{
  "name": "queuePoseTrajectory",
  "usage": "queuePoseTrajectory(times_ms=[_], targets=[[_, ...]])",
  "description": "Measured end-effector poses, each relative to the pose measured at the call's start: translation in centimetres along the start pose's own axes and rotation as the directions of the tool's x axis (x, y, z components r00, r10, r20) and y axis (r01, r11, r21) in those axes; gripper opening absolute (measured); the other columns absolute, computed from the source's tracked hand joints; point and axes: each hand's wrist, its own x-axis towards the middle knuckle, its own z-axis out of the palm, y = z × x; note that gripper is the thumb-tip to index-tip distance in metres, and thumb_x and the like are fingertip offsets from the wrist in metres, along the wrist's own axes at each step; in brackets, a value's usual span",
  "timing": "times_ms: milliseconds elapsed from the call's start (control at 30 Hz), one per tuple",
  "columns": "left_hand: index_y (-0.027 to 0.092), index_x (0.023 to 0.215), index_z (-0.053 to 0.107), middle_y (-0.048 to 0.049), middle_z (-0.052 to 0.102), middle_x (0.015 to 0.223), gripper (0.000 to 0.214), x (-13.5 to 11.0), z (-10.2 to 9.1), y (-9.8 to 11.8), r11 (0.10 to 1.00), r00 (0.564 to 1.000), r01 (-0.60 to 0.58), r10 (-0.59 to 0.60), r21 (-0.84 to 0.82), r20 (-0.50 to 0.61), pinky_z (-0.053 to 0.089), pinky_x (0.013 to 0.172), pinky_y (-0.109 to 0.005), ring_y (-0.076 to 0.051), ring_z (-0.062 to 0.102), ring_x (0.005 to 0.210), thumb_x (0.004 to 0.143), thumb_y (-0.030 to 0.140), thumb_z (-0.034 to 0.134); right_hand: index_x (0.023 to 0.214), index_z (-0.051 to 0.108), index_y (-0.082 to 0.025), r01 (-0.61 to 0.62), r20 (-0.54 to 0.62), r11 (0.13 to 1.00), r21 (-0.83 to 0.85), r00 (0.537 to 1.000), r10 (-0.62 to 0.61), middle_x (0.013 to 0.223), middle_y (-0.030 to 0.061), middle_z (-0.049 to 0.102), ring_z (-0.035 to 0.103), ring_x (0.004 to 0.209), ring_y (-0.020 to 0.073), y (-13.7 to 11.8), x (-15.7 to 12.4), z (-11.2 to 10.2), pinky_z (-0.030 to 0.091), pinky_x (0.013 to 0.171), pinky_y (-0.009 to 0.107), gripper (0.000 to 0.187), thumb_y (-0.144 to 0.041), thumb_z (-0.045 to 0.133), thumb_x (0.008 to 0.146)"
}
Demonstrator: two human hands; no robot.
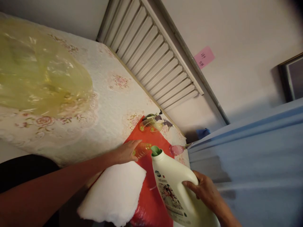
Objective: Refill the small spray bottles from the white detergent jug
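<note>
My left hand (129, 151) is closed around a small clear bottle (142, 149), which looks orange against the red sheet behind it. By its handle, my right hand (204, 190) grips a large pale green detergent jug (174, 189) with a picture label. The jug's green spout (155, 150) points at the small bottle's mouth; I cannot tell whether they touch or whether liquid flows. Under both lies a red sheet (151, 186). White folded cloth or padding (115, 192) is below my left wrist. Beyond my hands are clear spray bottles (156, 125) and a pink-filled bottle (177, 150).
A large yellow plastic bag (40, 69) rests on the flowered tablecloth (113, 104) at left. Metal slats (151, 47) run along the table's far edge, against the wall. A pink note (204, 57) is on the wall. Blue curtain fabric (258, 151) hangs at right.
</note>
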Motion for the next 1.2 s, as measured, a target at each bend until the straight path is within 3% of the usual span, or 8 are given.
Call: queuePoseTrajectory(times_ms=[367, 767, 1200], targets=[[0.021, 0.146, 0.038, -0.0138, 0.049, 0.148, 0.090, -0.3, -0.9, 1.0, 0.999, 0.998, 0.026, -0.027, 0.018, 0.051, 0.036, 0.115, -0.042, -0.035, 0.045, 0.138, 0.063, 0.024, 0.073, 0.080, 0.062, -0.018, 0.005, 0.025, 0.999, -0.048, 1.000, -0.004, 0.062, -0.0025, 0.056, 0.048, 0.049, 0.0110, -0.2, 0.2, -0.4, 0.037, 0.046, 0.022, 0.032, -0.048, 0.059, 0.072], [0.028, 0.142, 0.041, -0.0099, 0.055, 0.143, 0.086, -0.3, -0.8, 0.8, 0.999, 1.000, -0.016, 0.017, -0.039, 0.009, 0.039, 0.113, -0.047, -0.037, 0.049, 0.134, 0.063, 0.024, 0.073, 0.079, 0.062, -0.019, -0.016, 0.024, 0.999, -0.048, 1.000, 0.017, 0.062, -0.0021, 0.057, 0.047, 0.048, 0.0110, -0.8, 0.0, -0.7, 0.037, 0.045, 0.023, 0.030, -0.047, 0.059, 0.070], [0.025, 0.142, 0.042, -0.0122, 0.052, 0.146, 0.085, -0.2, -0.3, 0.2, 0.999, 1.000, -0.025, 0.024, -0.044, -0.011, 0.037, 0.114, -0.046, -0.036, 0.047, 0.136, 0.063, 0.023, 0.074, 0.078, 0.061, -0.019, 0.005, 0.048, 1.000, -0.017, 0.999, -0.004, 0.061, -0.0032, 0.055, 0.048, 0.049, 0.0103, -0.3, 0.4, -0.9, 0.036, 0.044, 0.021, 0.026, -0.044, 0.061, 0.073]])
